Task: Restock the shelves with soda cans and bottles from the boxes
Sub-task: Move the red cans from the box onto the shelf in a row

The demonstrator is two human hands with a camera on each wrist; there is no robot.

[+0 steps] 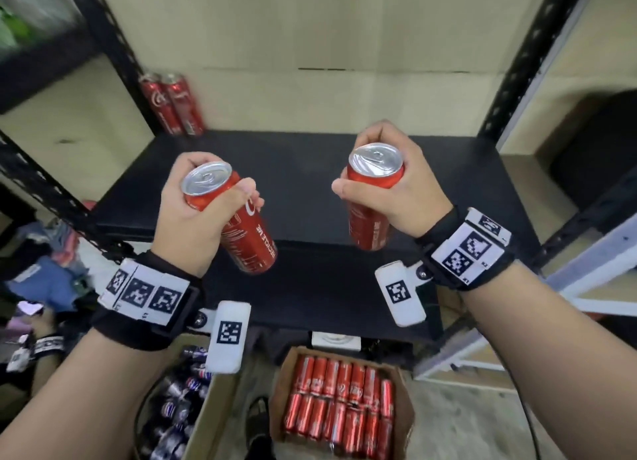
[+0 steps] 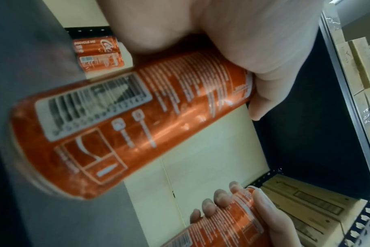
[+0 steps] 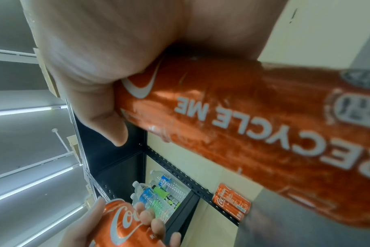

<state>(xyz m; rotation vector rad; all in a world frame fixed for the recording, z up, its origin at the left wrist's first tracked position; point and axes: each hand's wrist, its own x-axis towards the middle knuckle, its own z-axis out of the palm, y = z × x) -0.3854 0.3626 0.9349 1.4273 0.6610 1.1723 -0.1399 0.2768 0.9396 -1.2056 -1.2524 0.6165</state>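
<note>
Above the black shelf board (image 1: 310, 170), each hand holds one slim red cola can near its top end. The left hand (image 1: 193, 218) wraps fingers and thumb around the left can (image 1: 241, 228), which tilts with its silver lid toward the person. The right hand (image 1: 396, 183) is curled round the right can (image 1: 370, 197), held closer to upright. Two matching cans (image 1: 172, 104) stand at the shelf's back left corner. Below, a cardboard box (image 1: 403, 421) holds rows of red cans.
</note>
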